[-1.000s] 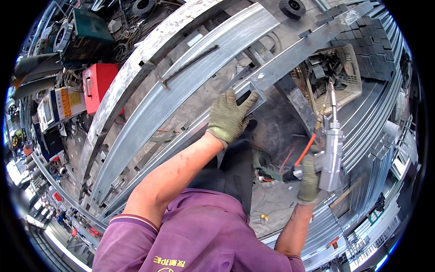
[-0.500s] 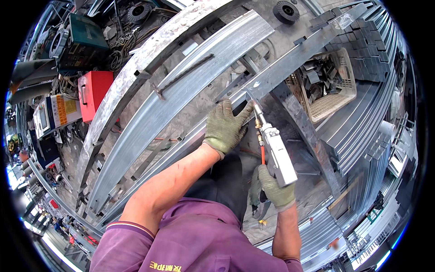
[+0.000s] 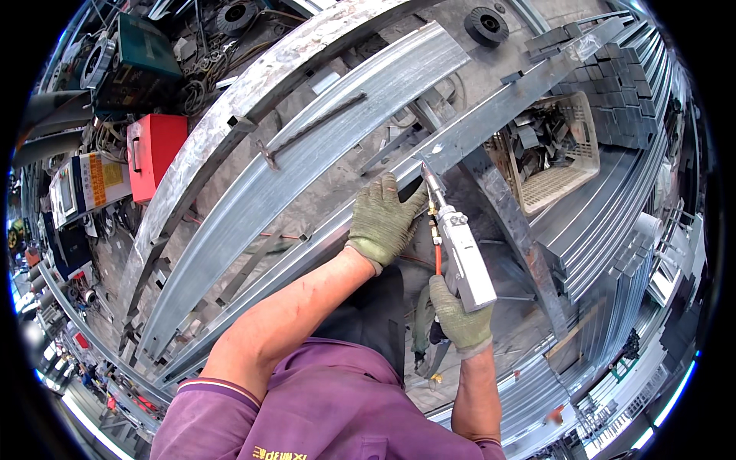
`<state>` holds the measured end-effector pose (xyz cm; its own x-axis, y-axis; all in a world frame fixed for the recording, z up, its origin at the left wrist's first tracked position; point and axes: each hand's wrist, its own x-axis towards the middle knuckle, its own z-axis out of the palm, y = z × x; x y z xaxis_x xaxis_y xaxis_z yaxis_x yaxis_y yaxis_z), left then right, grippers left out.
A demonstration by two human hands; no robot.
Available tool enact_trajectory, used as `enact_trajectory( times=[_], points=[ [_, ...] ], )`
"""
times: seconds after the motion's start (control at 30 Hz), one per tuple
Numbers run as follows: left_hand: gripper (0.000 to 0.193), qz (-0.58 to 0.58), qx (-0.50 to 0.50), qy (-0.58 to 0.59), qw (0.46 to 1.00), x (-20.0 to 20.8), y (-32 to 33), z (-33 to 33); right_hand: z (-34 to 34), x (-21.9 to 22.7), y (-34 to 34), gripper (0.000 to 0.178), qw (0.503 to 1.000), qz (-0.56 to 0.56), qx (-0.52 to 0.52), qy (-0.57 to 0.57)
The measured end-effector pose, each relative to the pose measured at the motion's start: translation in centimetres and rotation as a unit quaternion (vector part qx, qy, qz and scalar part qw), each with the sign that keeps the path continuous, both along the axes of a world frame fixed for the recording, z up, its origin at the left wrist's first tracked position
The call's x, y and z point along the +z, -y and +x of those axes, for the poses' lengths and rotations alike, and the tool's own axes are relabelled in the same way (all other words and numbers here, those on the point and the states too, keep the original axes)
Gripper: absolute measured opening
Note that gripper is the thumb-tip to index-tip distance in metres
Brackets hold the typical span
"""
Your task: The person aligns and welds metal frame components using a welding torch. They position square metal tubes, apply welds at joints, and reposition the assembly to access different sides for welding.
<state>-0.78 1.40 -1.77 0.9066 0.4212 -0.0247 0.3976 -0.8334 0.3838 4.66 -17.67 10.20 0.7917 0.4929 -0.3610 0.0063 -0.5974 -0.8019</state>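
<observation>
Gripping the silver tool, gloved right fingers hide its handle.

A cluttered metal workshop spreads across a grey, scuffed floor. At left, a red box stands near a dark green cabinet among coiled cables. At right, long metal profiles lie stacked in rows near a pale plastic crate, while a bright strip of light shows at the lower-left rim.
</observation>
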Motion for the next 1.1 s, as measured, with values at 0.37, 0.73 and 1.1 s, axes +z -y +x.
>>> enact_trajectory(
  times=[0.37,0.73,1.1],
  points=[
    [0.066,-0.011,-0.005,-0.004,1.000,-0.6,0.0,-0.2,0.1,0.6,-1.3,0.018,1.000,0.003,0.009,0.025],
    [0.063,-0.024,-0.004,0.002,1.000,-0.8,0.0,-0.2,-0.3,0.5,-1.6,0.015,0.999,-0.013,0.009,0.040],
    [0.061,-0.017,-0.001,0.014,1.000,-0.6,0.0,-0.1,-0.1,0.8,-1.8,0.016,0.999,-0.017,0.010,0.032]
  ],
)
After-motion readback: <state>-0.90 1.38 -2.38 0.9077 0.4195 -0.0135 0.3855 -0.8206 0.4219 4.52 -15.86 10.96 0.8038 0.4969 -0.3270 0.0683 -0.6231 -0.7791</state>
